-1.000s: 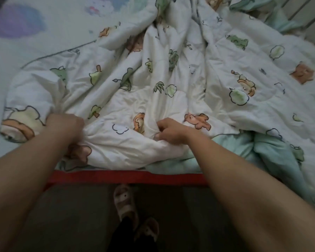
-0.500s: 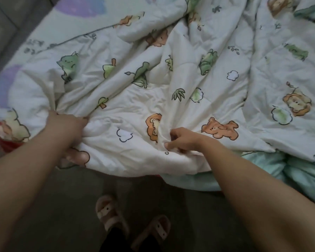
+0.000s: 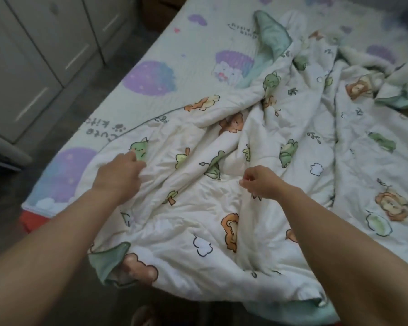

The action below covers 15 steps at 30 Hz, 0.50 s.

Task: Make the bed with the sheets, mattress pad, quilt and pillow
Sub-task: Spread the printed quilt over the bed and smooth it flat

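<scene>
Quilt lies bunched on the mattress pad, so my left hand grips a fold and my right hand pinches a ridge to spread it.

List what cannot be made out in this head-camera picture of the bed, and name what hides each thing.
Head view only.
1. Left hand: fingertips sunk in a quilt fold, so its grip is unclear.
2. Printed sheet: lettering blurred, partly under the quilt; far end cut off by the top edge.
3. Quilt's right side: cut off by the right edge.
4. Foot: dark, blurred, cut off by the bottom edge.
</scene>
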Tool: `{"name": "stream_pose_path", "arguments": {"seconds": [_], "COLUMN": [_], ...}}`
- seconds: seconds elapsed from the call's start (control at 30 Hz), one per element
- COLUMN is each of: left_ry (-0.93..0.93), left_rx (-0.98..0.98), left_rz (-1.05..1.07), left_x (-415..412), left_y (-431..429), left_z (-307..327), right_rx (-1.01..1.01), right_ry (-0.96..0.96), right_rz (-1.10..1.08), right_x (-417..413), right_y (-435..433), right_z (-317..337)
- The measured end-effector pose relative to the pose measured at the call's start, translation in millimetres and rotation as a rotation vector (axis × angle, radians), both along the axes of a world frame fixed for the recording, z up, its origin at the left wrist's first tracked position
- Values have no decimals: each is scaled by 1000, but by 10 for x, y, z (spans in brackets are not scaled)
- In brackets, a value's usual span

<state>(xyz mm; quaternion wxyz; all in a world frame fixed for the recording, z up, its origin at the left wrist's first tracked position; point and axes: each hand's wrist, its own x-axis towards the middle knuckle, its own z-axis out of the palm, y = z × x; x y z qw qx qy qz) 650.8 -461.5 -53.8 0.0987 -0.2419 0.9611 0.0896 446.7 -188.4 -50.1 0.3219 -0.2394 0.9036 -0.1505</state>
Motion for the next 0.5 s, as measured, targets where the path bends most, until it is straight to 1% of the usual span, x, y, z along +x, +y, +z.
{"name": "stream_pose_path", "arguments": {"seconds": [0.17,0.33,0.43,0.5], "left_ry": [101,115,53,-20], "left_rx": [58,166,161,152], "left_rz": [202,423,503,560], "left_x": [-153,-445,-605,-689], "left_y": [-244,-503,-660,-762], "left_z": [76,-195,-369,-470], "right_rx": [-30,-42,-39,-37], "right_ry": [210,284,352,348], "right_rz": [48,68,76,76], "right_x": [-365,-936,-1272,-1441], "right_y": [-531,-1119,-1527,-1818], "right_z": [2,-168,-281,-340]}}
